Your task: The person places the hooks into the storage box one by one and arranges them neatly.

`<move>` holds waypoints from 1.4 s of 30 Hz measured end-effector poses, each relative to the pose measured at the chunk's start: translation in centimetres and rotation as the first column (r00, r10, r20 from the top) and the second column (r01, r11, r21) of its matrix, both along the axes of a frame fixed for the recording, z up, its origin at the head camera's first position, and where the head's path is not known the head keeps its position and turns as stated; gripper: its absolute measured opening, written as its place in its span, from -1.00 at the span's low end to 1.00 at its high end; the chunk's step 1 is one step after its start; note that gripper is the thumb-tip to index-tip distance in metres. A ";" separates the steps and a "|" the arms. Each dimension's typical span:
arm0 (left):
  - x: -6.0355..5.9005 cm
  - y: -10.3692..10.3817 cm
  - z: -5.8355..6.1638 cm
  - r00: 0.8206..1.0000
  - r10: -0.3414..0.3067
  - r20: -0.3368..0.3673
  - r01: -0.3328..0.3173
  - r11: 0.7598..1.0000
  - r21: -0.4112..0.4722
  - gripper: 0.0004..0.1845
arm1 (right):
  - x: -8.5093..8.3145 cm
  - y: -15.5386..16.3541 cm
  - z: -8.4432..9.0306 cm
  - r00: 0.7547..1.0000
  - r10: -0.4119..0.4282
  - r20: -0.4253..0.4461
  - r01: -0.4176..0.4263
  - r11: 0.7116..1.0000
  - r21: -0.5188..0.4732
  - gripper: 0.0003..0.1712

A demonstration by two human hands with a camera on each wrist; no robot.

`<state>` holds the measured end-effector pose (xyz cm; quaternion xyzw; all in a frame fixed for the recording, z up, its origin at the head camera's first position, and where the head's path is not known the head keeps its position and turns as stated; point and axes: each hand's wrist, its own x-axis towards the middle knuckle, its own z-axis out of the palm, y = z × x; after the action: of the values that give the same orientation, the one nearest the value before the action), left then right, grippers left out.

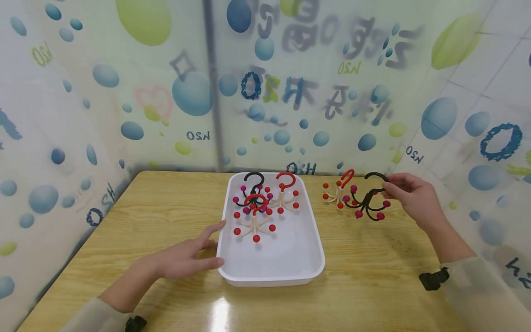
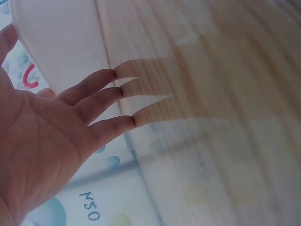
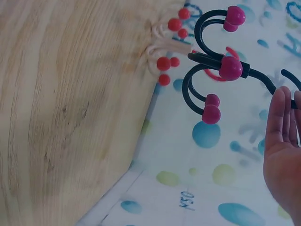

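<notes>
Though aslant lengthwise, massager [image 1: 367, 199] in right hand [image 1: 410, 194], hook [image 1: 375, 174] upward.

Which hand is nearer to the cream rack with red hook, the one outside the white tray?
Right. The right hand pinches the hook of a black rack, just right of the cream rack; the left hand is across the white tray, at its left rim.
</notes>
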<state>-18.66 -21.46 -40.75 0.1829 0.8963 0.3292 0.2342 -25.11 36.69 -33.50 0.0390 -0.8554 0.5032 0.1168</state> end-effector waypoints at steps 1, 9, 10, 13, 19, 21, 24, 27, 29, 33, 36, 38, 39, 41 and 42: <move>0.0 0.0 0.0 1.000 0.000 0.000 0.000 1.000 0.000 0.04 | 0.2 -0.4 0.1 1.000 0.015 -0.006 -0.015 1.000 -0.010 -0.85; 0.0 0.0 -0.2 1.000 -0.006 -0.013 0.006 1.000 -0.001 0.03 | 1.5 -3.5 0.6 0.991 0.129 -0.045 -0.130 0.991 -0.026 -0.83; 0.0 0.0 -0.2 1.000 -0.006 -0.014 0.006 1.000 -0.001 0.03 | 1.6 -3.9 0.7 0.989 0.140 -0.048 -0.142 0.990 -0.028 -0.83; 0.0 0.0 -0.2 1.000 -0.006 -0.017 0.006 1.000 -0.003 0.03 | 1.8 -5.1 0.9 0.984 0.166 -0.058 -0.166 0.986 -0.003 -0.83; -0.1 -0.1 -0.2 1.000 -0.010 -0.019 0.010 1.000 0.000 0.02 | 2.2 -7.7 1.5 0.976 0.211 -0.060 -0.211 0.977 0.004 -0.71; -0.2 -0.1 -0.3 1.000 -0.012 -0.019 0.012 1.000 0.001 0.02 | 2.1 -8.6 1.6 0.973 0.220 -0.062 -0.220 0.975 0.004 -0.67; -0.2 -0.1 -0.3 1.000 -0.012 -0.017 0.012 1.000 0.001 0.02 | 1.8 -9.9 1.7 0.973 0.219 -0.069 -0.218 0.975 0.032 -0.65; -0.2 -0.1 -0.3 1.000 -0.011 -0.011 0.011 1.000 0.002 0.02 | 1.3 -11.4 1.5 0.974 0.222 -0.051 -0.221 0.975 0.028 -0.65; -0.2 -0.1 -0.3 1.000 -0.010 -0.008 0.010 1.000 0.002 0.03 | 1.0 -12.4 1.3 0.974 0.226 -0.028 -0.226 0.974 0.015 -0.64; -0.2 -0.2 -0.3 1.000 -0.009 -0.014 0.009 1.000 0.001 0.02 | 0.2 -14.3 0.7 0.968 0.249 -0.009 -0.249 0.968 -0.002 -0.63; -0.2 -0.2 -0.3 1.000 -0.014 -0.026 0.014 1.000 0.002 0.01 | -0.4 -15.6 0.2 0.962 0.272 -0.011 -0.272 0.962 -0.021 -0.65; -0.2 -0.2 -0.3 0.999 -0.016 -0.027 0.016 1.000 0.002 0.01 | -0.8 -16.3 -0.2 0.958 0.285 -0.009 -0.285 0.958 -0.029 -0.67; -0.2 -0.2 -0.3 1.000 -0.016 -0.027 0.016 1.000 0.003 0.01 | -0.9 -16.6 -0.4 0.957 0.290 -0.009 -0.290 0.956 -0.036 -0.68; -0.2 -0.2 -0.3 1.000 -0.016 -0.025 0.016 1.000 0.002 0.02 | -1.3 -17.1 -0.8 0.955 0.298 -0.012 -0.298 0.954 -0.040 -0.69; -0.2 -0.2 -0.3 1.000 -0.014 -0.019 0.014 1.000 0.002 0.02 | -1.5 -17.3 -1.0 0.953 0.302 -0.013 -0.302 0.952 -0.039 -0.70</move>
<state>-18.84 -21.63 -41.04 0.1928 0.8967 0.3269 0.2278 -26.61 19.40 -34.52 0.1685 -0.8285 0.5323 0.0421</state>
